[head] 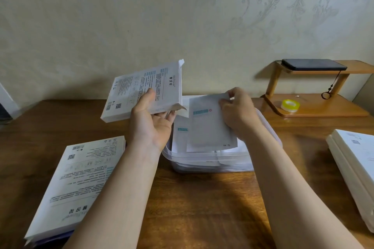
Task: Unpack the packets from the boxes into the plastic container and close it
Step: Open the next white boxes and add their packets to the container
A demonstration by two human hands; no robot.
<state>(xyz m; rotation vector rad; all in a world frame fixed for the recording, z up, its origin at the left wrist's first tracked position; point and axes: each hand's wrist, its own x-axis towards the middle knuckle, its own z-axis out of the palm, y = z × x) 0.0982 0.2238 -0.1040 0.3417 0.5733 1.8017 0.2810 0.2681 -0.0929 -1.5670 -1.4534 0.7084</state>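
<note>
You are working in dim, soft light that is coming from the right of your grip: the wooden shelf [315,105] is throwing a faint shadow leftward on the wall [121,16], and a broad shadow is pooling on the table [202,198] nearer you than the grip. The box [141,91] your left hand [153,125] is gripping is reading sharp; the packet [210,127] your right hand [236,111] is pinching is smearing. Far out to both sides, the lens is bowing the table's edge.

White boxes [141,91] showing black print, packets [210,127] showing teal labels — desk [202,198] brown wood, tape roll [290,105] yellow, wallpaper [182,16] beige floral.
</note>
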